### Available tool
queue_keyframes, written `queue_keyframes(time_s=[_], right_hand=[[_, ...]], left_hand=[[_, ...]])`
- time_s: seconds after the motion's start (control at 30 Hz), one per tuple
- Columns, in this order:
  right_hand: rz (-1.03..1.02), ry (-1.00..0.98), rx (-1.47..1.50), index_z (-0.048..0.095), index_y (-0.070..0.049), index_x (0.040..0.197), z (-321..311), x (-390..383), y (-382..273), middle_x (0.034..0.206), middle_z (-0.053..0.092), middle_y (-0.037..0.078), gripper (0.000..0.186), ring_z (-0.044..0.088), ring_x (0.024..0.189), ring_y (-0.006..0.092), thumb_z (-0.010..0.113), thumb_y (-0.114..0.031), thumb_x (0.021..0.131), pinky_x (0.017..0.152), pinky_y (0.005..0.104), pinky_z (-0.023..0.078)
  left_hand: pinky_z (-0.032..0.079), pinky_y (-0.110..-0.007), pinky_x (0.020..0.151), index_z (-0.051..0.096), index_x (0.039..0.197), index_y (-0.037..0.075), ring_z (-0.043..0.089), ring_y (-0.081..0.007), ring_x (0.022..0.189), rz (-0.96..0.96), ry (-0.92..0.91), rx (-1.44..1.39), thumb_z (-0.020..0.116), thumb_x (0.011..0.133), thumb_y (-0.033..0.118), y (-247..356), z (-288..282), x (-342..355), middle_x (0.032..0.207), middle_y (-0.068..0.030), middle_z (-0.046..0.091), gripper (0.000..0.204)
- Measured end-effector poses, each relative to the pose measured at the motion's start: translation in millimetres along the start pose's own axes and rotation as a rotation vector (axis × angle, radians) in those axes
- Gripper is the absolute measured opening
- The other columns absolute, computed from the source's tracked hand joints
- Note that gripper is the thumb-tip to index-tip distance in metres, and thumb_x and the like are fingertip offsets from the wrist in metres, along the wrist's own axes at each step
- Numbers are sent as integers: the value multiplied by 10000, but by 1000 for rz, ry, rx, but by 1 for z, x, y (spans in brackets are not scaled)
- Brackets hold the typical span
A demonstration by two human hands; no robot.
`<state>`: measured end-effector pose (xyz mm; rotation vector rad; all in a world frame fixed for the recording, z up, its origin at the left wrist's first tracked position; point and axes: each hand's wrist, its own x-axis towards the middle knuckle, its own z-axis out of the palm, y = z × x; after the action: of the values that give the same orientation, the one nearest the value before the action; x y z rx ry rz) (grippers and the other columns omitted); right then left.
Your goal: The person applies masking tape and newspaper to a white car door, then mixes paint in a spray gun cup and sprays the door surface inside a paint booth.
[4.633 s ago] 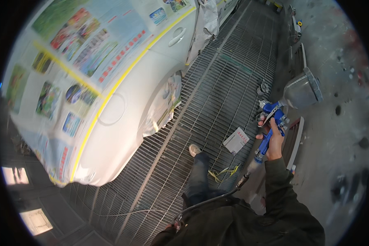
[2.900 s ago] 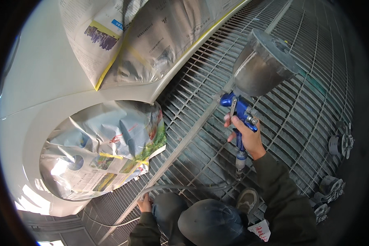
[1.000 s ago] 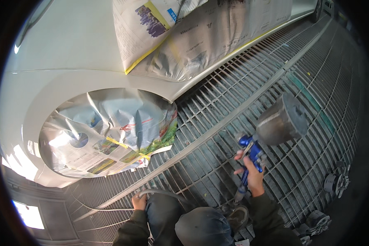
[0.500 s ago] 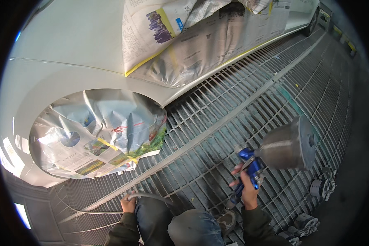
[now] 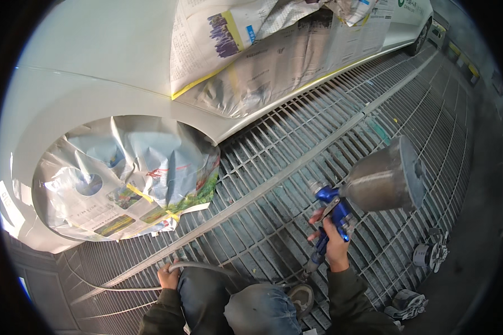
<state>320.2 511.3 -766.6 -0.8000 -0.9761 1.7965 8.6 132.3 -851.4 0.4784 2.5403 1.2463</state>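
Observation:
My right hand [image 5: 335, 245] is closed round the handle of a blue spray gun [image 5: 335, 209], with its grey paint cup [image 5: 380, 176] tipped over to the right. The gun's nozzle points toward the upper left, apart from the car. Beside my left knee, my left hand [image 5: 169, 274] grips a grey air hose [image 5: 207, 268]. That hose runs across my knees on one side and off to the left along the floor on the other. Ahead stands a white car [image 5: 117, 84]; newspaper [image 5: 123, 184] covers its wheel opening and masking sheets [image 5: 274, 67] cover its side.
Metal floor grating [image 5: 285, 206] spreads under me and along the car, crossed by a long bar. Crumpled masking wads [image 5: 430, 254] lie at the right, another [image 5: 406, 304] nearer me. Yellow tape edges the car's masking. My knees [image 5: 262, 310] are bent close below the hands.
The spray gun and my right hand have shifted slightly up and left. The whole view has moved a little; my left hand still holds the hose.

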Motion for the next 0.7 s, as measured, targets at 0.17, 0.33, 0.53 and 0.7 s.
queue_keyframes(time_s=[0.17,0.33,0.53,0.7], right_hand=[[-117,258,-76,592,-38,1161,-13,24,7,1059,639,70,211,627,914,156,553,-108,966,529,300,561],[-71,53,-46,589,-53,1163,-5,-3,6,1047,631,67,213,619,921,165,579,-106,956,531,311,564],[-223,200,-100,596,-44,1148,-10,35,-7,1031,638,56,200,620,894,134,574,-125,966,535,303,563],[-223,220,-63,598,-40,1140,5,26,-13,1043,639,54,196,612,900,128,575,-135,970,533,294,549]], left_hand=[[297,-248,479,697,787,13,419,-41,531,-165,84,-215,690,915,161,0,-3,-2,588,46,513,196],[299,-255,472,612,658,26,418,-38,535,-82,49,-131,694,921,176,4,4,-3,565,44,499,313],[312,-265,466,598,669,7,448,-52,519,-135,47,-178,669,925,129,31,5,-8,555,10,532,292],[314,-270,462,615,700,3,450,-62,507,-111,94,-243,686,904,121,6,0,-9,566,7,540,247]])
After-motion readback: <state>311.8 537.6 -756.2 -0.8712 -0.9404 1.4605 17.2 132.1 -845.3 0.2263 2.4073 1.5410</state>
